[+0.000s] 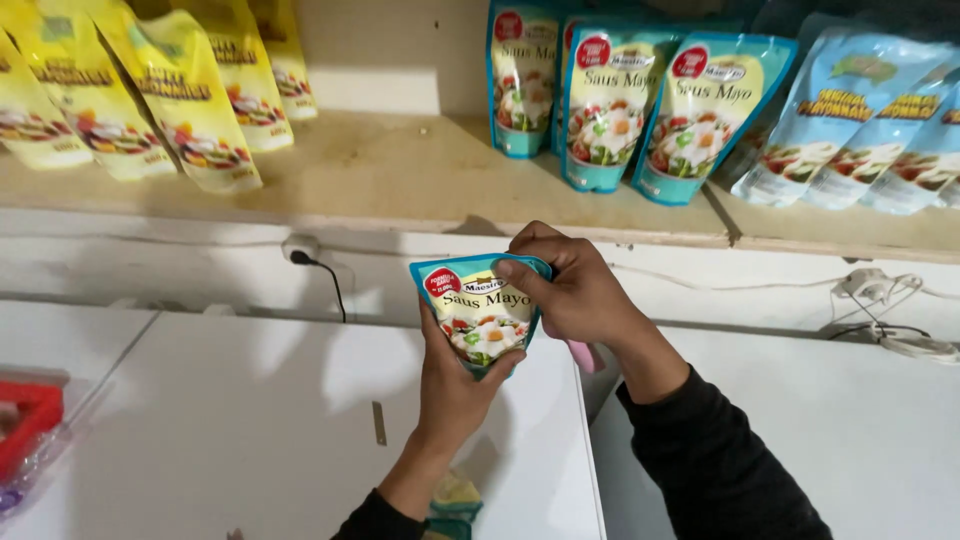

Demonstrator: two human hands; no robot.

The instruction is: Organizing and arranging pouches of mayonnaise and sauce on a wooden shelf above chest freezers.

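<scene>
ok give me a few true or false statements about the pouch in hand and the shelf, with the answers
1. Both hands hold one teal sauce pouch. True: the left hand grips it from below and the right hand pinches its top corner.
2. The pouch is lying flat on the shelf. False: it is held up in front of the wooden shelf, clear of it.
3. Matching teal pouches stand on the shelf above the hands. True.
4. The pouches at the shelf's left end are red. False: those are yellow pouches, leaning over.
5. A black plug sits in a wall socket below the shelf. True.
6. The person wears short sleeves. False: dark long sleeves reach the wrists.
</scene>
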